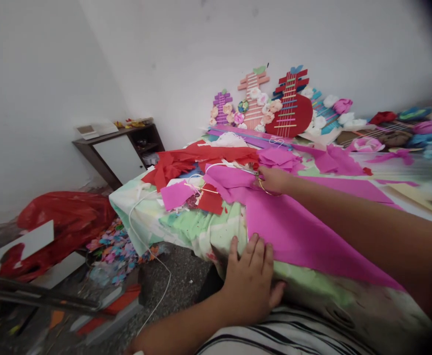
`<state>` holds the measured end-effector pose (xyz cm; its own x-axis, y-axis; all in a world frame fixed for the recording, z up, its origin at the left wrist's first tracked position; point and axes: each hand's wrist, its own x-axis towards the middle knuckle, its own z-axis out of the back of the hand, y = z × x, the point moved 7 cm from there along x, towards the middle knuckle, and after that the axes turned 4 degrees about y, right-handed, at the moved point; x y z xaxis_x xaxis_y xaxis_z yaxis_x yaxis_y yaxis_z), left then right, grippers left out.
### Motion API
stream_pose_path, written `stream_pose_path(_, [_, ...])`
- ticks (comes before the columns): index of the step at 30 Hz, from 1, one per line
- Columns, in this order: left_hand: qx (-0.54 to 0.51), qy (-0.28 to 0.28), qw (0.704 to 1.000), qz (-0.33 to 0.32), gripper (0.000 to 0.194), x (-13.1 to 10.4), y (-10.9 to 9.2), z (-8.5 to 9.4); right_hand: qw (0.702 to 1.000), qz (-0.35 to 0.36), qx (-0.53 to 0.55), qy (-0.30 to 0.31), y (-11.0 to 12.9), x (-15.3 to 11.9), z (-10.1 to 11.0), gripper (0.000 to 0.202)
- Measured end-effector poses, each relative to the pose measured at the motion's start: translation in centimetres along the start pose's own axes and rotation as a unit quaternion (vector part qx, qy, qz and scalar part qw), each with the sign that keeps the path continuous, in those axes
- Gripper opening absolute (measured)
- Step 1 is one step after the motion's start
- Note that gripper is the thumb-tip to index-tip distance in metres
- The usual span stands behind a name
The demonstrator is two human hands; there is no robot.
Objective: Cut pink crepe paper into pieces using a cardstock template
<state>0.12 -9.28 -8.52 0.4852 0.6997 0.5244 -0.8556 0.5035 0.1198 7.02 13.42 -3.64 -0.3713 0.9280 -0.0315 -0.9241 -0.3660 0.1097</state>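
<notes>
- The big pink sheet (297, 236) is lying on the cloth-covered desk (186, 231), under the right arm and by the left fingertips.
- The right hand (273, 180) is gripping what looks like scissors (249, 171); the blades are pointing left, over a crumpled pink part. I cannot tell if the blades are biting.
- The left hand (250, 281) is resting palm down, fingers a bit spread, seemingly touching the sheet's near edge and pinching nothing.
- The right hand seems to be cutting pink stuff; I'm guessing the next move is calling for holding it flat and still.
- Red scraps (179, 167) are lying left of the right hand.
- Well past both hands, a red string instrument (300, 113) is standing by the wall (171, 59).
</notes>
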Motion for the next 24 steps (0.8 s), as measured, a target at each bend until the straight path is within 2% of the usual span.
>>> stream_pose_path(7, [-0.005,0.0,1.0,-0.006,0.051,0.0,0.2,0.0,1.0,-0.01,0.006,0.021,-2.2,1.7,-1.7,0.037])
stream_pose_path(10, [-0.01,0.005,1.0,0.0,0.051,-0.1,0.3,-0.1,1.0,-0.003,0.014,0.012,-2.2,1.6,-1.6,0.037])
stream_pose_path(13, [-0.017,0.002,1.0,0.007,0.052,-0.2,0.3,-0.1,0.999,0.003,0.027,-0.017,-1.7,0.8,-0.6,0.036])
stream_pose_path(16, [-0.028,-0.015,0.999,0.01,0.053,-0.2,0.2,0.1,0.996,0.018,0.07,-0.055,-0.7,-1.5,1.4,0.037])
stream_pose_path(19, [-0.045,-0.055,0.997,-0.004,0.052,-0.2,-0.2,0.9,0.995,0.038,0.085,-0.04,-0.5,-5.3,3.3,0.038])
stream_pose_path(21, [-0.057,-0.099,0.993,-0.023,0.049,-0.3,-0.6,1.7,0.994,-0.008,0.107,-0.018,-2.0,-8.1,4.2,0.044])
stream_pose_path(24, [-0.073,-0.149,0.985,-0.055,0.044,-0.2,-1.2,2.8,0.984,-0.109,0.138,-0.015,-6.0,-12.2,4.6,0.046])
